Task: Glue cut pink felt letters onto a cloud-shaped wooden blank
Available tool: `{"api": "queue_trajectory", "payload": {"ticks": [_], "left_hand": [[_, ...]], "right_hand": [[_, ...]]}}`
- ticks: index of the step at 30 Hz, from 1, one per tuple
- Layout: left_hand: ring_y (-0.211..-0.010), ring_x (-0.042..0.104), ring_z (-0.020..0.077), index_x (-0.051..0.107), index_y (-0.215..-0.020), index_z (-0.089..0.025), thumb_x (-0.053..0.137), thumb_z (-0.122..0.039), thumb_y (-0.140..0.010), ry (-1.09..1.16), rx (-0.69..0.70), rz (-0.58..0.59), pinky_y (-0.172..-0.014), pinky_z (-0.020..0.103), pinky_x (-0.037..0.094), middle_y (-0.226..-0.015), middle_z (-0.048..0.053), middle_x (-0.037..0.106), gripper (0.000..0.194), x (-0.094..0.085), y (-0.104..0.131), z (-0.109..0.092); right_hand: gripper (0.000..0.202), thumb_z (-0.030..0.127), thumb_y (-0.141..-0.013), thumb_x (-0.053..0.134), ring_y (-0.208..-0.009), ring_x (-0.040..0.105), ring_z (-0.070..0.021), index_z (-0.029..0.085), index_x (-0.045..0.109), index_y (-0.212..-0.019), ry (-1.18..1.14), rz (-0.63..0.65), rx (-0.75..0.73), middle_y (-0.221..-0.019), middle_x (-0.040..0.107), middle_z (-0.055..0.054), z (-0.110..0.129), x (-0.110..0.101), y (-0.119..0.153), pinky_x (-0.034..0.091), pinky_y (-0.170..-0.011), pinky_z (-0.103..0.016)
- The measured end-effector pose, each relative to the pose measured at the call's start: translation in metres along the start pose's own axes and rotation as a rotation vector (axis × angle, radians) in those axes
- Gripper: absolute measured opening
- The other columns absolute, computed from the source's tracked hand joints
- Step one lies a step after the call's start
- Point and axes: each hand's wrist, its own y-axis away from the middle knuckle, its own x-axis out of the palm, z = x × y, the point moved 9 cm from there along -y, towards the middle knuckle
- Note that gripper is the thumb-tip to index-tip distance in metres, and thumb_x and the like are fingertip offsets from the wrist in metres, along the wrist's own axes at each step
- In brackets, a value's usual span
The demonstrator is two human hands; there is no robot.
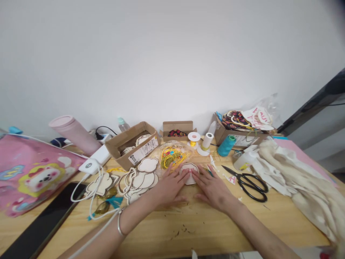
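A small white fabric piece (pixel 191 179) with pink marks on it lies flat on the wooden table in front of me. My left hand (pixel 172 185) rests palm down on its left side, fingers stretched out. From the right, my right hand (pixel 212 185) presses on the same piece with its fingers spread. The fingertips of both hands nearly meet over the pink marks and cover part of them. Just beyond my left fingers lies a bundle of yellow cords (pixel 172 156) in clear plastic. A bit of teal thread shows beside my right fingers.
Black scissors (pixel 252 185) lie on the right beside crumpled cream cloth (pixel 285 169). A teal thread spool (pixel 226 145) stands behind. On the left are cloud-shaped cutouts (pixel 144 180), an open cardboard box (pixel 134 142), a white cable with a power bank (pixel 90 165), and a phone (pixel 44 223).
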Motion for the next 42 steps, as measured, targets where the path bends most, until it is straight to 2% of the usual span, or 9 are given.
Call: {"api": "queue_trajectory", "payload": {"ticks": [9, 13, 16, 20, 24, 30, 33, 38, 42], "left_hand": [[-0.133, 0.016, 0.0318, 0.025, -0.137, -0.017, 0.036, -0.061, -0.079, 0.027, 0.02, 0.008, -0.105, 0.057, 0.003, -0.14, 0.011, 0.036, 0.074, -0.002, -0.002, 0.005], [-0.133, 0.018, 0.0296, 0.029, -0.135, -0.018, 0.037, -0.06, -0.079, 0.026, 0.006, -0.024, -0.106, 0.054, 0.004, -0.137, 0.012, 0.041, 0.071, -0.004, -0.004, 0.003], [-0.134, 0.017, 0.0291, 0.026, -0.137, -0.017, 0.036, -0.059, -0.08, 0.017, -0.01, -0.063, -0.105, 0.055, 0.006, -0.137, 0.013, 0.04, 0.072, -0.005, -0.006, -0.001], [-0.133, 0.017, 0.03, 0.02, -0.139, -0.017, 0.034, -0.061, -0.08, 0.027, -0.025, -0.07, -0.104, 0.057, 0.008, -0.14, 0.013, 0.035, 0.075, -0.003, -0.009, -0.003], [-0.133, 0.017, 0.0303, 0.023, -0.138, -0.018, 0.035, -0.061, -0.08, 0.03, -0.016, -0.062, -0.104, 0.056, 0.008, -0.14, 0.013, 0.035, 0.073, -0.002, -0.009, -0.001], [-0.133, 0.017, 0.0307, 0.024, -0.138, -0.02, 0.045, -0.057, -0.078, 0.036, -0.014, -0.061, -0.105, 0.056, 0.008, -0.139, 0.012, 0.037, 0.074, -0.001, -0.008, 0.0], [-0.133, 0.017, 0.031, 0.022, -0.138, -0.023, 0.048, -0.053, -0.078, 0.05, -0.023, -0.047, -0.104, 0.058, 0.007, -0.141, 0.011, 0.034, 0.072, -0.001, -0.007, 0.001], [-0.133, 0.02, 0.0304, 0.027, -0.137, -0.024, 0.051, -0.047, -0.078, 0.079, -0.055, -0.072, -0.103, 0.057, 0.014, -0.142, 0.013, 0.032, 0.067, -0.011, 0.0, 0.006], [-0.131, 0.026, 0.0271, 0.035, -0.133, -0.024, 0.046, -0.041, -0.083, 0.19, -0.127, -0.186, -0.104, 0.053, 0.02, -0.139, 0.012, 0.038, 0.054, -0.03, 0.012, 0.022]], "right_hand": [[0.062, 0.054, -0.083, 0.04, -0.129, 0.03, -0.0278, 0.014, 0.042, -0.13, -0.007, 0.041, -0.044, -0.132, 0.048, -0.009, -0.009, 0.003, 0.0, 0.018, -0.106, -0.05], [0.05, 0.048, -0.087, 0.036, -0.128, 0.032, -0.0282, 0.016, 0.051, -0.123, 0.01, -0.049, 0.019, -0.128, 0.053, -0.007, -0.015, -0.009, 0.002, 0.018, -0.106, -0.051], [0.05, 0.049, -0.085, 0.04, -0.127, 0.034, -0.0279, 0.016, 0.053, -0.121, 0.067, -0.11, 0.048, -0.128, 0.052, -0.008, -0.014, -0.013, 0.002, 0.021, -0.105, -0.049], [0.051, 0.051, -0.084, 0.042, -0.13, 0.028, -0.0281, 0.02, 0.05, -0.124, 0.098, -0.093, 0.04, -0.132, 0.048, -0.008, -0.014, -0.002, 0.0, 0.02, -0.104, -0.05], [0.047, 0.046, -0.085, 0.043, -0.13, 0.026, -0.0314, 0.024, 0.048, -0.125, 0.074, -0.053, 0.062, -0.136, 0.042, -0.009, -0.018, 0.006, -0.001, 0.023, -0.102, -0.052], [0.045, 0.042, -0.084, 0.045, -0.133, 0.02, -0.0332, 0.028, 0.045, -0.127, 0.017, -0.047, 0.08, -0.139, 0.038, -0.01, -0.023, 0.005, 0.001, 0.023, -0.101, -0.056], [0.046, 0.039, -0.084, 0.046, -0.133, 0.019, -0.0329, 0.026, 0.044, -0.128, 0.01, -0.071, 0.067, -0.139, 0.038, -0.008, -0.021, 0.0, 0.001, 0.022, -0.101, -0.057], [0.049, 0.039, -0.083, 0.047, -0.132, 0.023, -0.0317, 0.021, 0.043, -0.129, 0.026, -0.073, 0.047, -0.137, 0.04, -0.012, -0.014, -0.003, -0.006, 0.023, -0.101, -0.056], [0.054, 0.043, -0.082, 0.049, -0.132, 0.021, -0.0309, 0.021, 0.041, -0.13, 0.037, -0.053, 0.036, -0.138, 0.039, -0.012, -0.011, 0.002, -0.012, 0.021, -0.102, -0.055]]}}
